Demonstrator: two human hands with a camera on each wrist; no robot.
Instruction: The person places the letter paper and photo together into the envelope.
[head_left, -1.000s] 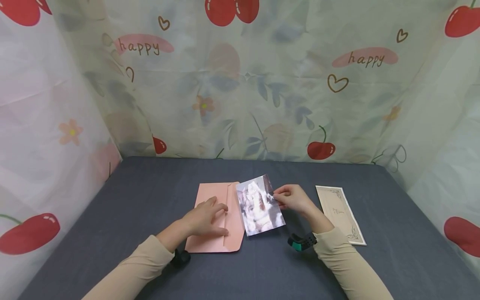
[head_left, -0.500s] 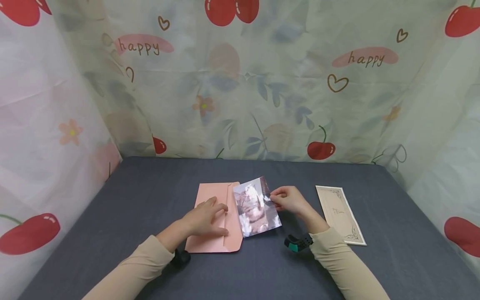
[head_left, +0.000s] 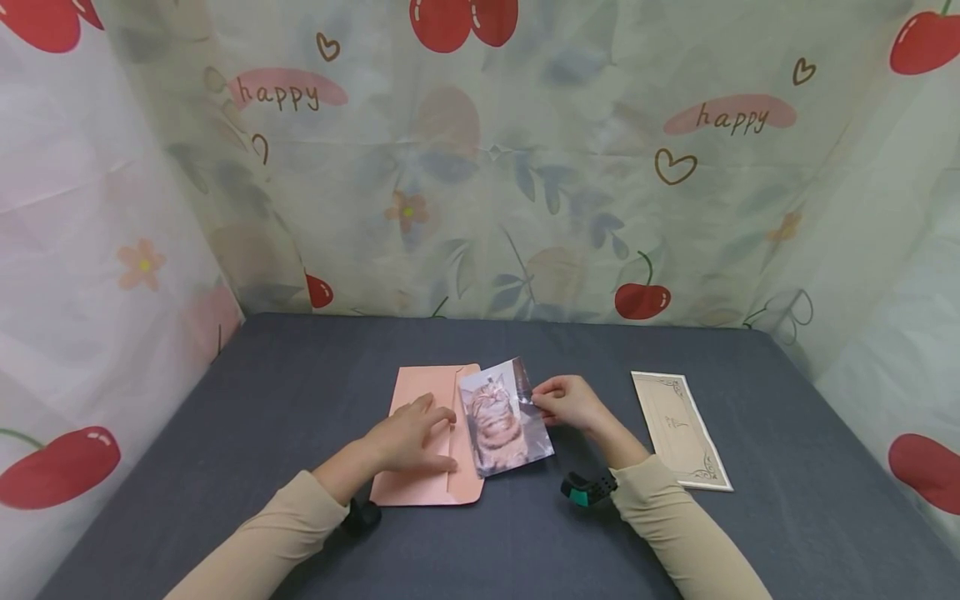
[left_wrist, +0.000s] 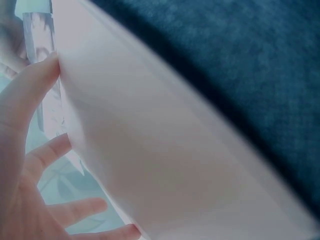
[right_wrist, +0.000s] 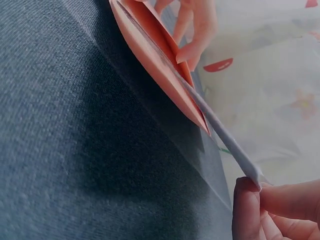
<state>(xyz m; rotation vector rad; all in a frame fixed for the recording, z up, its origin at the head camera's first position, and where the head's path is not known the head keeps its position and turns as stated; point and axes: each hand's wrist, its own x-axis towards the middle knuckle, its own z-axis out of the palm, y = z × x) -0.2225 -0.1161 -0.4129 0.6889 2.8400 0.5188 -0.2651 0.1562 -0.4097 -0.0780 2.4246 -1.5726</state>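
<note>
A pink envelope (head_left: 420, 383) lies on the dark table, its opening facing right. My left hand (head_left: 408, 433) rests over it with fingers spread, thumb and fingertips touching the edge of its upper layer; the left wrist view shows this hand (left_wrist: 30, 170) against the pale envelope side (left_wrist: 150, 125). My right hand (head_left: 573, 406) pinches the right edge of a glossy cat photo (head_left: 498, 417), which slants over the envelope's right part. Seen edge-on in the right wrist view, the photo (right_wrist: 227, 137) reaches between the parted layers of the envelope (right_wrist: 160, 75). How deep it sits is hidden.
A beige card (head_left: 678, 425) with ornate corners and a white border lies right of my right hand, near the sleeve. Dark wrist straps sit by both wrists. Printed cloth (head_left: 495, 150) hangs behind the table and at both sides.
My right hand has moved left and slightly down with the photo, so more of the photo overlaps the envelope. My left hand and the envelope have stayed in place.
</note>
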